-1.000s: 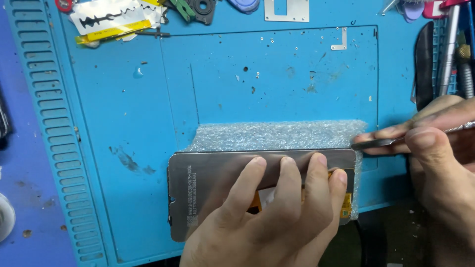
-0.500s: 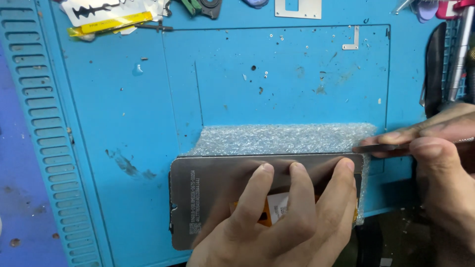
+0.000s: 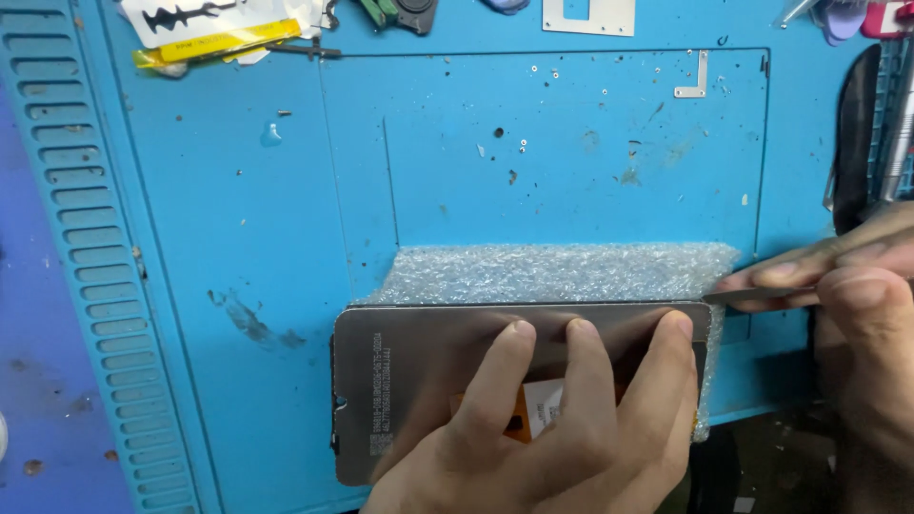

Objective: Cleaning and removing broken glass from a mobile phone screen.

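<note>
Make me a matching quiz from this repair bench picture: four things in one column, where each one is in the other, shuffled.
Things:
1. left hand
2. right hand
3. bubble wrap
4. small metal bracket

Places:
A. under the grey panel's far edge
B. pressing flat on the panel
C. top of the mat, right of centre
D. holding a thin tool at the panel's right corner

Pairs: 1-B, 2-D, 3-A, 4-C

one phone panel [image 3: 419, 366], two hands, one tweezers [image 3: 757, 296]
</note>
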